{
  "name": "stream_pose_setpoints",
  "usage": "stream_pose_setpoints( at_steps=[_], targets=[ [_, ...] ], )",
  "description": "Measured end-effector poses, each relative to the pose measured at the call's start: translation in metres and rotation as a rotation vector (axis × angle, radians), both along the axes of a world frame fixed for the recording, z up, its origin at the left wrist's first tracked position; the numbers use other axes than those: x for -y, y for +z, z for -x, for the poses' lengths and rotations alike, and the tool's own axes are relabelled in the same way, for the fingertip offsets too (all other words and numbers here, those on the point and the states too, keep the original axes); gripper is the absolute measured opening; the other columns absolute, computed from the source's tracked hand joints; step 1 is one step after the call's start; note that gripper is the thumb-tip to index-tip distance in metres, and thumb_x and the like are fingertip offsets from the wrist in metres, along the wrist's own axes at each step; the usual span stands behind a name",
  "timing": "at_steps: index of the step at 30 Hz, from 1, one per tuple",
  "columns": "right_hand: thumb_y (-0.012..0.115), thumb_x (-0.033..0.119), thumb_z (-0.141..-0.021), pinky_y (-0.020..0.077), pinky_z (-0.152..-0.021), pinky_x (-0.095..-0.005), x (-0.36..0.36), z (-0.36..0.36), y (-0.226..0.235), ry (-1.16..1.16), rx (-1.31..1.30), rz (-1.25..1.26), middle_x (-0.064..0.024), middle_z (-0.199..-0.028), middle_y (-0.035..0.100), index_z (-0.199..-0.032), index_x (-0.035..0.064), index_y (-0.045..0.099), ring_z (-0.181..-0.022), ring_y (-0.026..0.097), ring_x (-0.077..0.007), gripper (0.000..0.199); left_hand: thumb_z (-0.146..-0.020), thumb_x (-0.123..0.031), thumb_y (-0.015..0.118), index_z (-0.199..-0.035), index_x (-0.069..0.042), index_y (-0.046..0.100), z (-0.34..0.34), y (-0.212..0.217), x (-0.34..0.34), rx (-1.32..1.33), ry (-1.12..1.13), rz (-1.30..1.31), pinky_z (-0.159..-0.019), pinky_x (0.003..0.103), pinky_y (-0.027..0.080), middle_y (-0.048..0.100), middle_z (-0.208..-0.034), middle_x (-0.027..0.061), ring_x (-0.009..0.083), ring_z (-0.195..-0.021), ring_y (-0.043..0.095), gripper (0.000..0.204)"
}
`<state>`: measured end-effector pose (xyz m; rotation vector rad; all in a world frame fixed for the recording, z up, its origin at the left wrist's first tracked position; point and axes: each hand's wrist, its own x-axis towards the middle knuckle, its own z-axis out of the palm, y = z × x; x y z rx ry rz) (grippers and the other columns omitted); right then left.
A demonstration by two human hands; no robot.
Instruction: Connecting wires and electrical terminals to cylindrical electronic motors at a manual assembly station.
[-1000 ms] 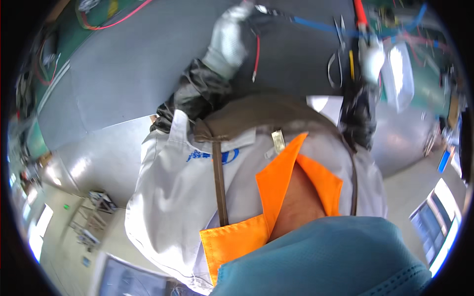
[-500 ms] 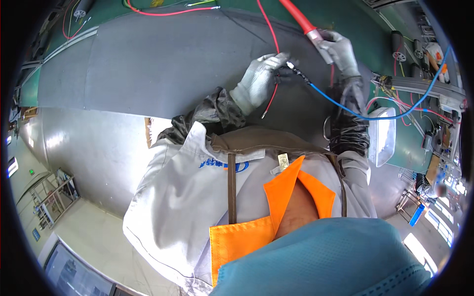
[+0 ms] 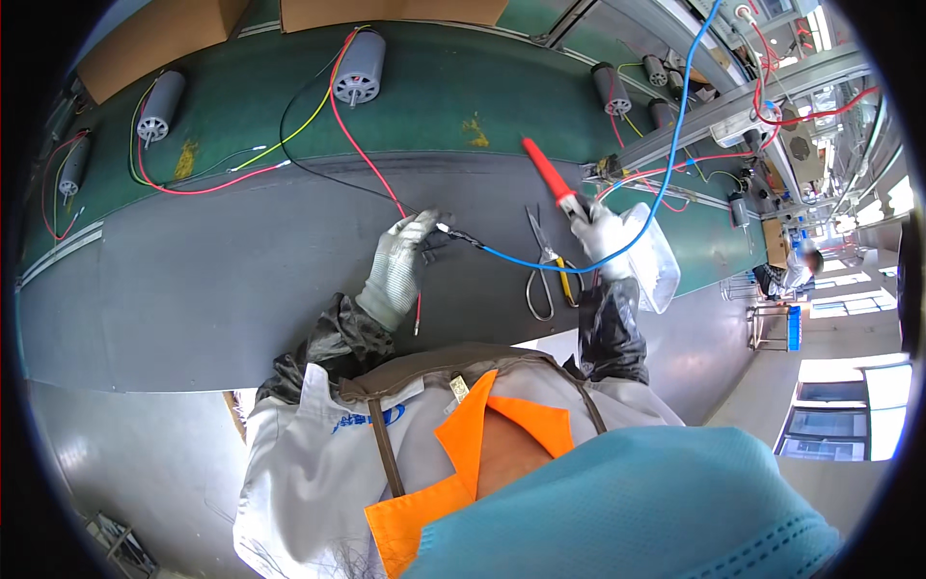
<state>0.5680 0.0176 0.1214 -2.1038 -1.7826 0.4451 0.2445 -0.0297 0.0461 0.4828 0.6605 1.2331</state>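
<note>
My left hand (image 3: 395, 265), in a pale glove, is closed in a pinch on thin wires. A red wire (image 3: 367, 159) runs into it, with its tipped end hanging below. A thin black wire (image 3: 333, 179) also reaches its fingertips. At those fingertips is the light tip of a blue cable (image 3: 550, 265), black-wrapped near its end; whether it is gripped, I cannot tell. My gloved right hand (image 3: 603, 236) is closed around the metal part of a red-handled tool (image 3: 548, 172), whose handle points away to the upper left. Scissors (image 3: 540, 265) lie between my hands, beside a yellow-handled tool (image 3: 561, 280).
A grey motor (image 3: 359, 68) with wires stands on the green bench (image 3: 424, 96); several others stand left and right. A white plastic bin (image 3: 658, 265) is beside my right hand. Cardboard boxes (image 3: 386, 13) line the back. A metal frame rail (image 3: 743, 101) crosses at right.
The view has shifted, bringing the motors and scissors into sight. My right hand with the red-handled tool has moved away from my left hand, toward the white bin. My left hand keeps its pinch.
</note>
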Motion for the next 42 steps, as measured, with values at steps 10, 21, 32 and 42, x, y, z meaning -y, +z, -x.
stream_pose_setpoints(
  at_steps=[10,21,32,42],
  targets=[
    [0.069,0.022,-0.097,0.0584,-0.084,-0.0397,0.063,0.075,0.031,0.97,-0.323,-0.153,-0.014,-0.125,0.071,-0.127,0.0002,0.067,-0.095,0.072,-0.0235,0.037,-0.099,-0.029,0.063,-0.083,0.003,0.062,-0.009,-0.026,-0.04,-1.191,0.012,-0.295,-0.065,0.042,0.054,0.062,-0.069,0.017,0.0325,-0.068,0.067,0.036],
    [0.074,0.023,-0.095,0.0557,-0.074,-0.0299,0.03,0.064,0.011,0.571,-0.372,0.312,-0.0125,-0.093,0.074,-0.13,0.0023,0.067,-0.076,0.067,-0.0117,0.042,-0.093,-0.051,0.067,-0.135,-0.014,0.063,0.21,0.022,0.0,-2.763,0.558,0.012,-0.1,0.054,0.049,0.062,-0.137,0.0175,0.041,-0.123,0.061,0.057],
    [0.066,0.03,-0.097,0.0528,-0.089,-0.0325,-0.395,-0.098,-0.105,0.192,0.669,-0.042,-0.0188,-0.121,0.068,-0.147,-0.0006,0.05,-0.105,0.066,-0.0187,0.06,-0.084,-0.029,0.075,-0.135,-0.011,0.058,-0.001,-0.016,-0.113,-1.83,0.034,-0.817,-0.112,0.049,0.038,0.056,-0.138,0.0143,0.0321,-0.133,0.05,0.057],
    [0.05,0.032,-0.102,0.0508,-0.102,-0.0347,-0.547,-0.332,-0.154,0.608,1.166,-0.045,-0.0161,-0.144,0.058,-0.151,0.0032,0.045,-0.125,0.062,-0.028,0.057,-0.084,-0.033,0.075,-0.133,-0.009,0.059,0.01,-0.013,-0.116,-1.781,0.032,-0.766,-0.113,0.049,0.039,0.056,-0.131,0.0135,0.0315,-0.131,0.049,0.057]
  ],
)
